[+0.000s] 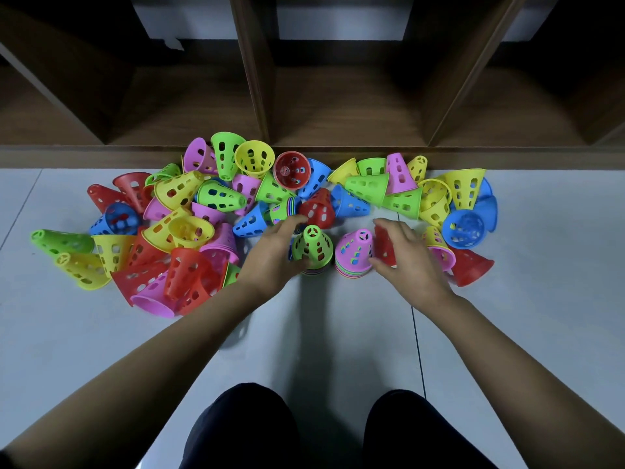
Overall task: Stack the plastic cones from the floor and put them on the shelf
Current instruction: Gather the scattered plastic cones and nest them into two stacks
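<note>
Many perforated plastic cones in red, yellow, green, blue and pink lie scattered on the pale floor [321,333] in front of a dark wooden shelf [338,110]. Two upright stacks stand in the middle: a green-topped stack [313,247] and a pink-topped stack [355,253]. My left hand [270,255] wraps the left side of the green-topped stack, thumb at its base and fingers behind it. My right hand [409,258] grips a single red cone [384,245] between thumb and fingers, just right of the pink-topped stack.
The shelf's low front ledge [101,157] runs behind the pile, with open compartments split by upright dividers [253,69]. A short stack [285,208] lies on its side behind my left hand. My knees [243,431] are at the bottom of the view.
</note>
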